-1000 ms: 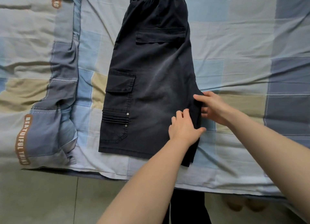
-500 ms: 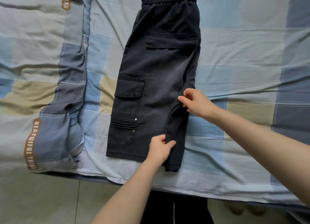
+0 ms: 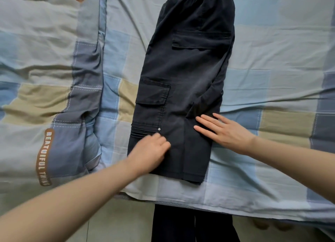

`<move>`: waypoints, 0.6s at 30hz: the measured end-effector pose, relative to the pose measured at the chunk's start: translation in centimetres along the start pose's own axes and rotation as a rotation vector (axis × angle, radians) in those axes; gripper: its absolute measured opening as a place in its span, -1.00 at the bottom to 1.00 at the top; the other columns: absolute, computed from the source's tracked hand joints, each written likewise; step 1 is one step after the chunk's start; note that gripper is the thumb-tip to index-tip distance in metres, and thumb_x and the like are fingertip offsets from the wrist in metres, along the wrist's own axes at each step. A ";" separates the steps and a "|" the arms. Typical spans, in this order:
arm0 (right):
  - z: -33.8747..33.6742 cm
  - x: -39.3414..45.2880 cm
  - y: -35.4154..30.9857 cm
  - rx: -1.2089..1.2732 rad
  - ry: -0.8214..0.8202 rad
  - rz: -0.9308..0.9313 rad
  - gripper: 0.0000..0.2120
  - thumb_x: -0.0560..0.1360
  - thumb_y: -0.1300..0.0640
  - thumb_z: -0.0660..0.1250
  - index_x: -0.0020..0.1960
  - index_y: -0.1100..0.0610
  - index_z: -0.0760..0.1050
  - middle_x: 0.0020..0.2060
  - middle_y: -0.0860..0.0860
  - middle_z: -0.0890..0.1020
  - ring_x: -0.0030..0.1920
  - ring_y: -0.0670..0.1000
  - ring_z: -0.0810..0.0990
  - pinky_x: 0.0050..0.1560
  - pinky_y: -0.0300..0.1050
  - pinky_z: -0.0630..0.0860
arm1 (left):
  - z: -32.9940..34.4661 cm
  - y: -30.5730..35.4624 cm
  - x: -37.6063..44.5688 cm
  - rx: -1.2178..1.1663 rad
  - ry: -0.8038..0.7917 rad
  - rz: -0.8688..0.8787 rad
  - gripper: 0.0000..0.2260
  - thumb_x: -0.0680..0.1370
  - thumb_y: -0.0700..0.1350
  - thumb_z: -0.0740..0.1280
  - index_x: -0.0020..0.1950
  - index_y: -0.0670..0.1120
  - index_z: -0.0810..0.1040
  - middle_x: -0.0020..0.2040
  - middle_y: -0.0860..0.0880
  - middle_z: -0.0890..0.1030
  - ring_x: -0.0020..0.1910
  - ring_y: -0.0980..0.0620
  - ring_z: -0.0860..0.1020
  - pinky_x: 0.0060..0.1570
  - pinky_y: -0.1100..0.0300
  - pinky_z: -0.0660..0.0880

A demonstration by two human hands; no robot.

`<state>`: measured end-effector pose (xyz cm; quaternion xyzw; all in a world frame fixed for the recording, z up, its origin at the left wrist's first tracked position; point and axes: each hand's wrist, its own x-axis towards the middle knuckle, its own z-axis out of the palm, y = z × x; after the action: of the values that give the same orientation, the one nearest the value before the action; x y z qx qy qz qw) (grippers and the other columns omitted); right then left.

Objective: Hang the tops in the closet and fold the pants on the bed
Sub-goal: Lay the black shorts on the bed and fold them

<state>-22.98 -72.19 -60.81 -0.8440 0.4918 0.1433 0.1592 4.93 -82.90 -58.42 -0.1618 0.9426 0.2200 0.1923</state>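
Crotch flap now tucked in, shorts squared for folding.
The right hand has let go and presses flat on the shorts; the left hand, fingers loosely bent, rests beside it, gripping nothing.

Both my arms are bare and reaching forward from the bottom corners, angled in toward each other. My left hand is down low with the fingers bent at the knuckles and bunched together, a bit motion-blurred, so can't tell if it's pinching anything. My right hand is laid flat, palm down, fingers straight and slightly spread, pointing left.
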 end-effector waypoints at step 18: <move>0.1 2.2 0.6 0.579 -0.060 0.125 -0.22 0.36 0.36 0.19 0.49 -0.17 0.22 0.53 -0.05 0.14 0.54 -0.06 0.06 0.54 -0.05 -0.05 | -2.9 -12.3 2.5 0.290 -0.043 0.329 -0.43 0.50 -0.34 0.24 0.49 0.00 0.37 0.50 -0.01 0.32 0.49 -0.05 0.28 0.45 -0.31 0.01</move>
<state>-22.44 -74.14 -61.87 -0.7270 0.5581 0.0314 0.3988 6.71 -95.33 -61.46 0.0283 0.9737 0.1142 0.1951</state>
